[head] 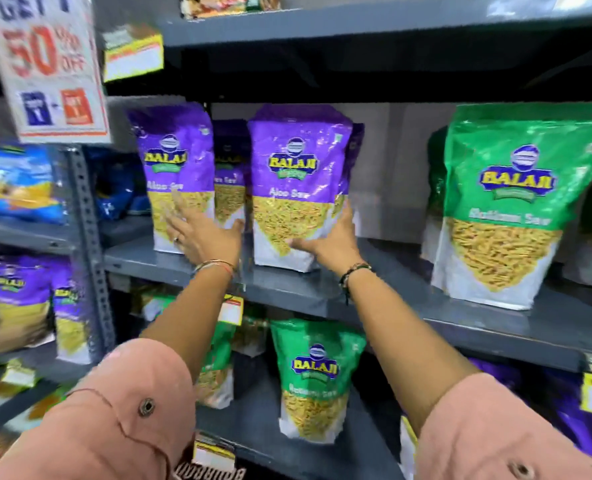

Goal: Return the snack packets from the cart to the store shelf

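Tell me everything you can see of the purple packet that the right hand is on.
The purple packet is a glossy plastic stand-up pouch: purple top with a Balaji logo and "Aloo Sev", a window or print of yellow sev in the middle, white base. It stands upright on the grey shelf, front facing out, with more purple packets close behind it. The right hand grips its lower right edge, thumb across the front. The left hand lies open between it and the purple packet to the left; contact there is unclear.

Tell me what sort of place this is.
Most likely a grocery shop aisle: grey metal shelves stocked with purple snack packets, yellow price tags on the shelf edges, and a 50% off sign.
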`<action>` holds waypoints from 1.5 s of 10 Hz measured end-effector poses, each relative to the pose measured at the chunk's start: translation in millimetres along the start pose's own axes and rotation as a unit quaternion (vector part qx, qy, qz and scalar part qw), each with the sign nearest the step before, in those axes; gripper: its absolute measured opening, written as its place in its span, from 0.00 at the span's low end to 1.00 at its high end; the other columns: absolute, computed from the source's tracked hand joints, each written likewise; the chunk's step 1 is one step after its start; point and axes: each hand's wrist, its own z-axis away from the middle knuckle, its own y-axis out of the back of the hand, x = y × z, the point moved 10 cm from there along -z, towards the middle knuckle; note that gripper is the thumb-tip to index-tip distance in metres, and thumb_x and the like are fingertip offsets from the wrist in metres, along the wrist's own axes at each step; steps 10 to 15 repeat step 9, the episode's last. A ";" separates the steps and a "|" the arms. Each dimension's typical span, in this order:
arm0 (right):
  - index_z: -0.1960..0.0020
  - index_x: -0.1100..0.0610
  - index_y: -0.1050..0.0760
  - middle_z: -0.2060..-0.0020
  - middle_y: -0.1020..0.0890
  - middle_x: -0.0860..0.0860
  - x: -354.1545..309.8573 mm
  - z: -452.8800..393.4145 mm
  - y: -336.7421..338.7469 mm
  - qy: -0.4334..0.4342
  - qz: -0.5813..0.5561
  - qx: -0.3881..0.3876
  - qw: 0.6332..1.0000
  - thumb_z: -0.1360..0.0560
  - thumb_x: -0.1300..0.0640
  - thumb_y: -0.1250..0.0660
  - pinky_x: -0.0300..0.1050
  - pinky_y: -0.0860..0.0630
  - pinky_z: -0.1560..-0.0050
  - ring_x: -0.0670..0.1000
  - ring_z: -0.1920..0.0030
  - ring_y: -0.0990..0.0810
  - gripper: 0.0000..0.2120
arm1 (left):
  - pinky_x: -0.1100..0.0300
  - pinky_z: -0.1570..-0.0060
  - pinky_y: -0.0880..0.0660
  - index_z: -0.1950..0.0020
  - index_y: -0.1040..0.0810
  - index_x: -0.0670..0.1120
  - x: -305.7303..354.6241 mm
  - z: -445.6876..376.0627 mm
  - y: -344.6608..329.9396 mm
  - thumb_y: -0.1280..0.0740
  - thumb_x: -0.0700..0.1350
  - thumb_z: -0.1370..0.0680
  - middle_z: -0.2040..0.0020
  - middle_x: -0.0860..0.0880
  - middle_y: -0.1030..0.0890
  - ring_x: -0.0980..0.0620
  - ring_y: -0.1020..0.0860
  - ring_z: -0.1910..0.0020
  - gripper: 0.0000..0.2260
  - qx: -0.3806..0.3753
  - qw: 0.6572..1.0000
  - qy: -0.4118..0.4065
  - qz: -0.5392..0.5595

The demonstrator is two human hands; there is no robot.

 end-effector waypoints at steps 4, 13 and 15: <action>0.25 0.57 0.53 0.31 0.30 0.52 39.0 -16.2 -32.3 -0.014 0.003 0.039 0.999 0.48 0.66 0.17 0.35 0.34 0.37 0.49 0.35 0.29 0.63 | 0.39 0.34 0.34 0.24 0.63 0.46 -96.9 -74.2 -29.2 0.18 0.53 0.45 0.29 0.32 0.35 0.31 0.31 0.34 0.66 -0.151 0.986 0.070 -0.022; 0.24 0.54 0.61 0.30 0.30 0.53 32.7 -3.2 -28.2 -0.077 0.049 0.037 0.995 0.42 0.61 0.18 0.40 0.36 0.36 0.55 0.32 0.30 0.63 | 0.36 0.29 0.47 0.23 0.61 0.44 -90.7 -65.7 -19.7 0.23 0.63 0.41 0.23 0.35 0.45 0.34 0.43 0.25 0.62 -0.150 0.985 0.057 -0.063; 0.24 0.54 0.61 0.30 0.30 0.53 32.7 -3.2 -28.2 -0.077 0.049 0.037 0.995 0.42 0.61 0.18 0.40 0.36 0.36 0.55 0.32 0.30 0.63 | 0.36 0.29 0.47 0.23 0.61 0.44 -90.7 -65.7 -19.7 0.23 0.63 0.41 0.23 0.35 0.45 0.34 0.43 0.25 0.62 -0.150 0.985 0.057 -0.063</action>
